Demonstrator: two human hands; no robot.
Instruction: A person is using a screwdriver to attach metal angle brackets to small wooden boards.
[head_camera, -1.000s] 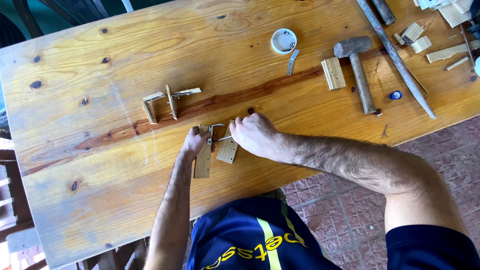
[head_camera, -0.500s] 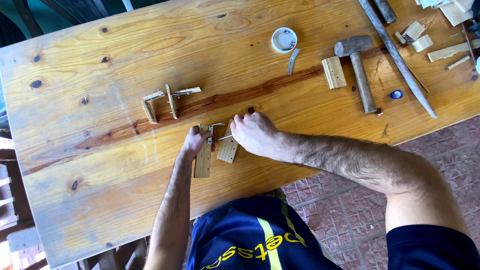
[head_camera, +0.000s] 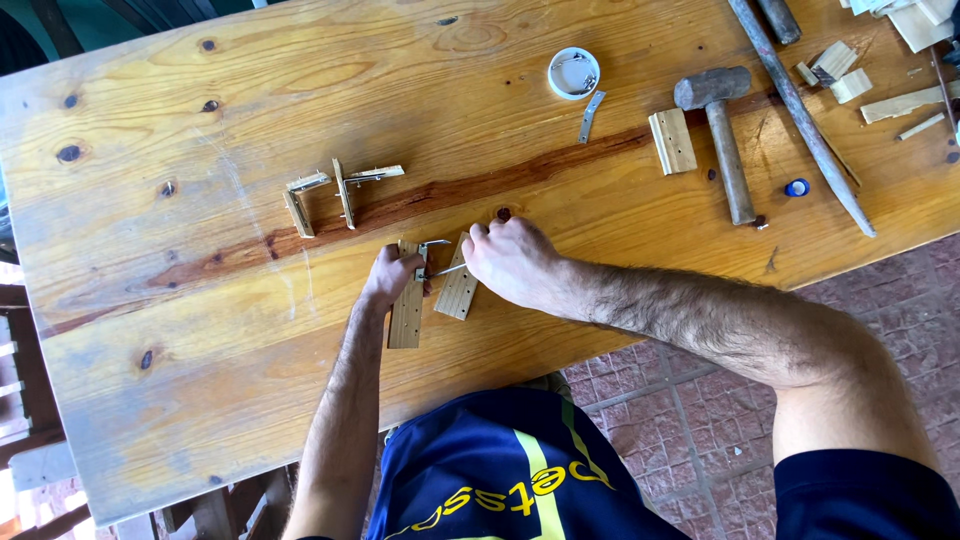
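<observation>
My left hand (head_camera: 392, 277) presses down on a long thin wooden strip (head_camera: 406, 318) lying on the wooden table (head_camera: 200, 380). My right hand (head_camera: 512, 262) rests fingers-curled on a second, shorter wooden strip (head_camera: 457, 294) beside it. Between the two hands a small bent metal bracket (head_camera: 432, 247) sits across the strips' far ends, with a thin metal pin (head_camera: 447, 270) held at my right fingertips. My forearms reach in from the near edge.
A small assembly of wooden strips with metal brackets (head_camera: 335, 190) lies to the far left. At the back right are a white round container (head_camera: 574, 72), a metal plate (head_camera: 591, 115), a grooved wood block (head_camera: 672, 141), a hammer (head_camera: 722, 130), a long metal rod (head_camera: 800, 110), a blue cap (head_camera: 796, 187) and wood offcuts (head_camera: 850, 80).
Both hands stay at the two strips; the right hand has shifted only slightly over the shorter strip. Nothing else on the table has moved.
</observation>
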